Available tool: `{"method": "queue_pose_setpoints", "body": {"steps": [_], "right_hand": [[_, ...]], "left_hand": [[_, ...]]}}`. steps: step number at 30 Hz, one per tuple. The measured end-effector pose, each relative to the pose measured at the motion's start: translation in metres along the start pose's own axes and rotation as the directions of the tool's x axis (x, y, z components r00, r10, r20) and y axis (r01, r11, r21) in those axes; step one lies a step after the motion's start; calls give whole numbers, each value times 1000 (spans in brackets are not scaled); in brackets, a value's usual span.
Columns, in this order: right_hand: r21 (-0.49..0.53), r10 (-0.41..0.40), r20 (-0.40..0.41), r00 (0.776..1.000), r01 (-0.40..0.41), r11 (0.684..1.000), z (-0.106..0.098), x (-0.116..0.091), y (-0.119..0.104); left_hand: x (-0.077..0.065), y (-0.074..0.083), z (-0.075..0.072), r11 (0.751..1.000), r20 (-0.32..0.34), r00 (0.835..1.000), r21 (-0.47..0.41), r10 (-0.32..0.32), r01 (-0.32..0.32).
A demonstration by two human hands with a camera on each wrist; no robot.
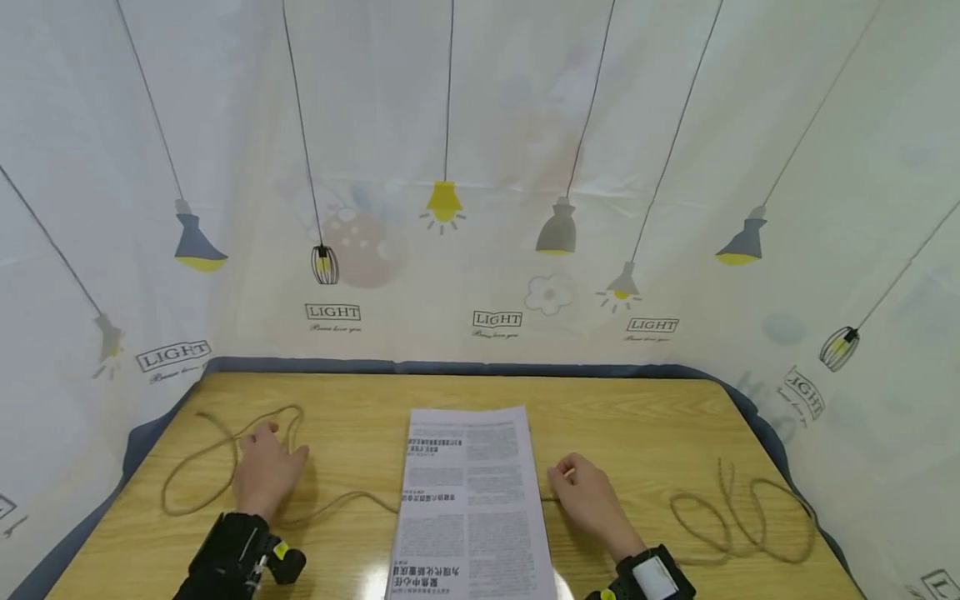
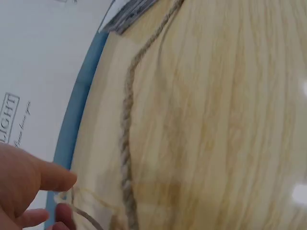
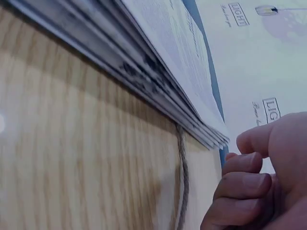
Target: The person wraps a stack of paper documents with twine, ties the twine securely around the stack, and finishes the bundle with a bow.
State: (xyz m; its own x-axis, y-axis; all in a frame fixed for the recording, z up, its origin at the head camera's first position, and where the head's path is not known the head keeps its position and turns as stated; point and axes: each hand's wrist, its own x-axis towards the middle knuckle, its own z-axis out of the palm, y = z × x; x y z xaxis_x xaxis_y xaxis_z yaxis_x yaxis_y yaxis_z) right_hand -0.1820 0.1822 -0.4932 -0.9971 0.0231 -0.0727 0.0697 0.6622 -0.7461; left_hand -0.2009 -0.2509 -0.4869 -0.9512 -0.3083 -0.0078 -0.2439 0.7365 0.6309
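A folded stack of newspaper [image 1: 471, 500] lies in the middle of the wooden table, with a thin braided rope [image 1: 352, 497] running beneath it and out both sides. At the left, my left hand [image 1: 268, 471] reaches over the rope's loose loops [image 1: 174, 487]. In the left wrist view the thumb and fingers [image 2: 57, 177] stand apart around a strand of rope [image 2: 86, 215]. Beside the newspaper's right edge, my right hand [image 1: 588, 500] hovers with loosely curled fingers [image 3: 242, 184] and nothing between them. The rope [image 3: 182, 177] passes below that hand.
Another coil of rope [image 1: 757, 533] lies at the right end of the table [image 1: 615, 408]. A pale curtain [image 1: 480, 108] printed with lamps hangs behind and at the sides, with a dark blue strip [image 1: 450, 367] along the table's back edge.
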Motion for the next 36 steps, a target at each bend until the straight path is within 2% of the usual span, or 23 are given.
{"method": "queue_pose_setpoints", "body": {"steps": [4, 8, 12, 17, 22, 25, 28, 33, 36], "right_hand": [[-3, 7, 12, 1000, -7, 1000, -7, 1, 4], [-26, 0, 19, 1000, 1, 1000, -10, 2, 7], [-33, -12, 22, 1000, 13, 999, -11, 1, 6], [-6, -17, 24, 1000, 17, 1000, -11, -1, 3], [32, -17, 25, 1000, 16, 999, -9, 0, 1], [50, -20, 42, 999, 18, 999, -8, 1, -1], [65, -17, 72, 997, 13, 998, -7, 2, -4], [98, -57, 125, 991, 45, 994, -5, 4, -9], [142, -85, 167, 982, 62, 988, -4, 7, -14]], "left_hand": [[4, -8, 2, 1000, -22, 1000, 22, -6, 6], [7, -14, 5, 998, -84, 995, 54, 45, -40], [9, -13, 6, 995, -165, 982, 38, 94, -89], [10, 2, 2, 993, -202, 973, -32, 108, -117], [11, 24, -1, 981, -184, 982, -179, 44, -78], [11, 40, -1, 951, -162, 987, -305, 6, -56], [12, 54, -1, 894, -138, 990, -446, -15, -49], [7, 81, -3, 776, -74, 997, -627, 29, -69], [2, 98, -5, 726, -59, 995, -682, 74, -95]]}}
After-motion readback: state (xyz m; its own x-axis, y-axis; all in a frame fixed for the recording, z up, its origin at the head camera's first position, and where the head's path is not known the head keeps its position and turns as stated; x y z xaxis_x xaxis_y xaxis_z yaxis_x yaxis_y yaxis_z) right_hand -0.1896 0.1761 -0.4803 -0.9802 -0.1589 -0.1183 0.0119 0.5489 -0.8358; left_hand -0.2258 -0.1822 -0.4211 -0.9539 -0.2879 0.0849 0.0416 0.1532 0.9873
